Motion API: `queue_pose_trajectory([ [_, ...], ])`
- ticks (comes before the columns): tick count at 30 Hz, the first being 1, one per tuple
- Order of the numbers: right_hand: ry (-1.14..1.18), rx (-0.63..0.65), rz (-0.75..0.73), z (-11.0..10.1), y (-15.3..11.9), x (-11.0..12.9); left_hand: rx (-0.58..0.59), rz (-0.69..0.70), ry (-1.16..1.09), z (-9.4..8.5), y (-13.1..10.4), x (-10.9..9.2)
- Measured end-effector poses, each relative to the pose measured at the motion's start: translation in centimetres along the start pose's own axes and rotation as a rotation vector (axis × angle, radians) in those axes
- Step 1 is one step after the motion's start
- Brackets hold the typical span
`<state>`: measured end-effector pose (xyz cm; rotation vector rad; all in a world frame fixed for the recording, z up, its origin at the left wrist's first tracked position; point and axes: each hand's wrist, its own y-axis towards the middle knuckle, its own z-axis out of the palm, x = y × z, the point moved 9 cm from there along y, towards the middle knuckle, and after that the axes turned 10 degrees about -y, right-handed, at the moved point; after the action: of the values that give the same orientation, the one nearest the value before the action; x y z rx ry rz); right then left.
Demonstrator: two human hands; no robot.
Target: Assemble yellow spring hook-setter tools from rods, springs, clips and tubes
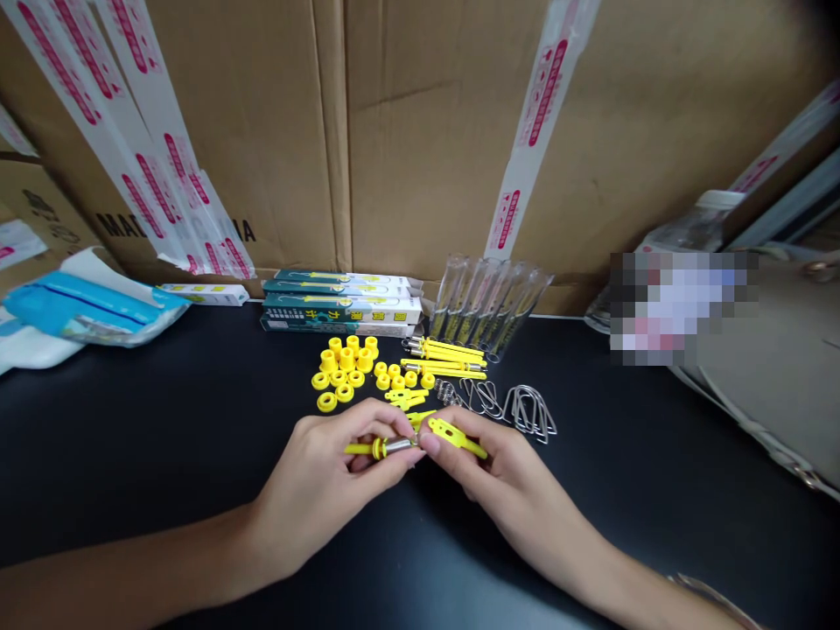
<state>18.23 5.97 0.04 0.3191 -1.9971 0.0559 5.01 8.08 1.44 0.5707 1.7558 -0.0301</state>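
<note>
My left hand [347, 472] is closed around a yellow rod with a metal spring [397, 445] on it, held roughly level above the black table. Between the thumb and fingers of my right hand [482, 464] is a flat yellow plastic piece with holes and a thin stem [456, 435]. The two parts meet end to end between my fingertips; whether they are linked I cannot tell. Just beyond lie more flat yellow pieces [405, 399], yellow caps [395, 382], yellow flanged collars [346, 360] and yellow rods with metal ends [446, 352].
Loose springs [447, 392] and bent wire hooks [533, 411] lie right of centre. Clear tubes [489, 302] lean against a cardboard box [420, 131], beside stacked small boxes [341, 308]. A blue packet [98, 302] is at left; a plastic bottle [689, 232] and beige bag [767, 367] stand right.
</note>
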Motion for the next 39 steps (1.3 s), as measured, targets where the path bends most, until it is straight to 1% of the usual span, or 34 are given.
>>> queue_pose_trajectory([
  [3, 0.01, 0.025, 0.015, 0.1, 0.1, -0.1, -0.004, 0.007, 0.01, -0.2, 0.0, -0.1],
  [7, -0.004, 0.041, 0.029, 0.2, 0.2, -0.3, 0.021, 0.018, 0.027, -0.1, 0.1, -0.3],
  [10, -0.026, 0.048, 0.029, 0.3, 0.2, -0.5, 0.003, 0.033, 0.026, -0.2, 0.2, -0.3],
  [14, -0.063, 0.017, -0.004, 0.0, 0.1, -0.4, -0.063, 0.07, 0.028, -0.7, 0.0, -0.6],
  [17, -0.101, -0.025, -0.015, -0.3, 0.0, -0.3, -0.069, 0.088, 0.049, -0.7, -0.1, -0.8],
  [23, -0.292, -0.182, -0.152, -1.5, -0.6, 1.5, -0.069, 0.142, 0.137, -0.6, -0.3, -1.1],
  [26, -0.366, -0.192, -0.231, -1.2, -0.9, 2.3, -0.068, 0.144, 0.16, -0.6, -0.5, -0.9],
  [29, -0.382, -0.187, -0.279, -0.9, -1.2, 2.6, -0.072, 0.143, 0.144, -0.7, -0.5, -0.8],
  [35, -0.35, -0.163, -0.227, -0.7, -1.2, 2.3, -0.087, 0.163, 0.142, -0.8, -0.3, -1.1],
  [39, -0.343, -0.195, -0.21, -0.9, -1.4, 2.5, -0.081, 0.161, 0.142, -0.7, -0.3, -1.3],
])
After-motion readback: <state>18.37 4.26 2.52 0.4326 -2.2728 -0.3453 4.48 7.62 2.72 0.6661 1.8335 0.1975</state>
